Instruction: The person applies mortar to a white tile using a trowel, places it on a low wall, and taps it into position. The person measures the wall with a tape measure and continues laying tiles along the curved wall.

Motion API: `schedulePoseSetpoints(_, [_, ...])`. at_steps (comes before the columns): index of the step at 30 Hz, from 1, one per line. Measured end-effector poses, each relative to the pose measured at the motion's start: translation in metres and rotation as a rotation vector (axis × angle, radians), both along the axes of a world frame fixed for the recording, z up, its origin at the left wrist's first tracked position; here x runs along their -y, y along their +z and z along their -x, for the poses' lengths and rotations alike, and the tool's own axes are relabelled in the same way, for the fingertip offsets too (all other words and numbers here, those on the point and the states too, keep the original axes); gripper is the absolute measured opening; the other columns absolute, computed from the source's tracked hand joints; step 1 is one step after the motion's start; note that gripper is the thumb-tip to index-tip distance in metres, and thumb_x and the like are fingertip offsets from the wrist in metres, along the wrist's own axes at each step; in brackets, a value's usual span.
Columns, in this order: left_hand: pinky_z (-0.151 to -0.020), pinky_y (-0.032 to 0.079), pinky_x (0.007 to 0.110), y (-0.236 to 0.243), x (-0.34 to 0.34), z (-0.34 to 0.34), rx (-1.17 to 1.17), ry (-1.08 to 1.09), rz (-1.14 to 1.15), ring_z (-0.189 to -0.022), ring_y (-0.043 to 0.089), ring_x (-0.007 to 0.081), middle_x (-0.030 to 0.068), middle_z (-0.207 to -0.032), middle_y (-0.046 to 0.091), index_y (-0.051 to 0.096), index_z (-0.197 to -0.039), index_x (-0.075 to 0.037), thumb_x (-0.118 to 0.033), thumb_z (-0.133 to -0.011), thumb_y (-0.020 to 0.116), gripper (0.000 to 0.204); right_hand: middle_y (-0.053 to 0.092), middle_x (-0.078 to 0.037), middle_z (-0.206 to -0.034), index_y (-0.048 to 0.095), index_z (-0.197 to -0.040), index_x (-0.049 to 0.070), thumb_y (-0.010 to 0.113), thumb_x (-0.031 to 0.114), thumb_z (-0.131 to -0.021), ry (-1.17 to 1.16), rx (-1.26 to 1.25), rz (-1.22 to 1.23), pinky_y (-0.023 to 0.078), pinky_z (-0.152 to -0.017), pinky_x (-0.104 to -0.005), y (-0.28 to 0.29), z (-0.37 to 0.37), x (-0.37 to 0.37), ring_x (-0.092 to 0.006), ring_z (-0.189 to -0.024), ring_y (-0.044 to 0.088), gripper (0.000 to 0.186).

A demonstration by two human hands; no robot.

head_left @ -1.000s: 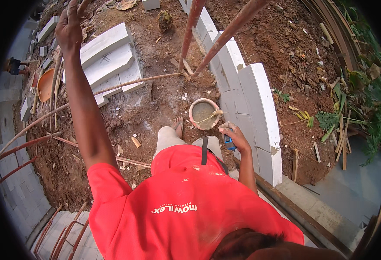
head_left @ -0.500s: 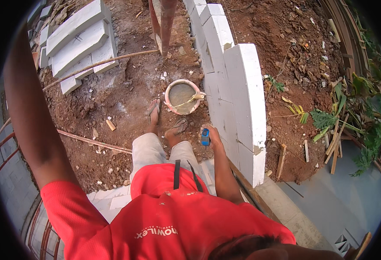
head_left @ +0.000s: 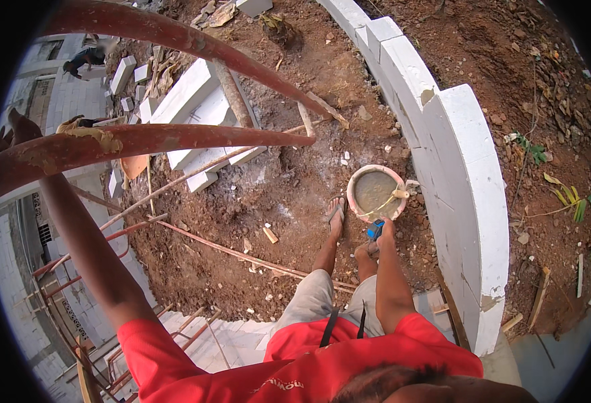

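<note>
Right hand [head_left: 388,229]: fingers closed on a blue tape measure [head_left: 375,230], by the near rim of the mortar bucket [head_left: 352,195]. Left hand [head_left: 21,126] is up beside a red scaffold pipe [head_left: 154,136]; I can't tell if it grips. Status: block wall [head_left: 467,158] up in stepped courses, bucket holds mortar [head_left: 374,190], loose white blocks [head_left: 186,97] stacked, unlaid.

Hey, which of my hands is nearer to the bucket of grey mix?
Your right. The right hand, holding a blue tool, is at the near side of the bucket; the left hand is far off to the left, beside a red pole.
</note>
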State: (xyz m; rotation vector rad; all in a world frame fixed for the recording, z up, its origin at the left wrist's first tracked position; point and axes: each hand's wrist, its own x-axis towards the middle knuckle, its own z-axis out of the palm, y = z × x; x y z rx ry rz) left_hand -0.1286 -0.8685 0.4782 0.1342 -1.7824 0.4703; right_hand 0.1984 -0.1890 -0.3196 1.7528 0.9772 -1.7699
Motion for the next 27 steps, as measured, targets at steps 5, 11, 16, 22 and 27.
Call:
schedulePoseSetpoints(5, [-0.063,0.058,0.040,-0.057,-0.135,0.001,-0.142,0.106,-0.179,-0.072,0.072,0.0287,0.0166,-0.090,0.072,0.062,-0.108,0.005,-0.035,-0.077,0.084,0.056,0.064,-0.005,-0.086,0.061,-0.101,0.011,0.075,0.029,-0.082,0.086,-0.069,0.091,0.058,-0.065,-0.0413,-0.034,0.040,0.008,-0.0230,-0.071,0.066,0.030])
schedulePoseSetpoints(11, [-0.070,0.056,0.050,-0.054,-0.177,-0.007,-0.342,0.079,-0.220,-0.067,0.068,0.0354,0.0157,-0.076,0.065,0.057,-0.086,0.008,-0.030,-0.069,0.085,0.050,0.066,-0.008,-0.082,0.063,-0.095,0.007,0.077,0.027,-0.082,0.116,-0.140,0.199,0.059,-0.061,-0.0416,-0.030,0.065,0.034,-0.0251,-0.067,0.068,0.027])
schedulePoseSetpoints(16, [-0.077,0.055,0.052,-0.059,-0.173,-0.012,-0.347,0.074,-0.220,-0.072,0.067,0.0352,0.0164,-0.078,0.065,0.056,-0.085,0.007,-0.028,-0.070,0.083,0.047,0.066,-0.010,-0.089,0.063,-0.098,0.004,0.072,0.029,-0.084,0.014,0.054,0.002,0.060,-0.063,-0.0436,-0.037,0.064,0.045,-0.0274,-0.069,0.068,0.030])
schedulePoseSetpoints(22, [-0.077,0.055,0.049,-0.060,-0.189,0.003,-0.360,0.027,-0.237,-0.073,0.067,0.0341,0.0166,-0.081,0.065,0.056,-0.087,0.005,-0.025,-0.071,0.081,0.043,0.067,-0.012,-0.100,0.063,-0.110,0.001,0.066,0.034,-0.086,-0.015,0.031,-0.089,0.059,-0.069,-0.0436,-0.072,0.032,0.018,-0.0277,-0.078,0.067,0.041])
schedulePoseSetpoints(27, [-0.062,0.056,0.040,-0.062,-0.171,-0.019,-0.328,0.094,-0.156,-0.063,0.067,0.0283,0.0165,-0.079,0.063,0.056,-0.090,0.005,-0.021,-0.071,0.080,0.040,0.067,-0.010,-0.100,0.063,-0.111,0.001,0.066,0.035,-0.085,0.004,-0.013,-0.039,0.057,-0.073,-0.0433,-0.052,0.006,0.013,-0.0268,-0.081,0.067,0.043])
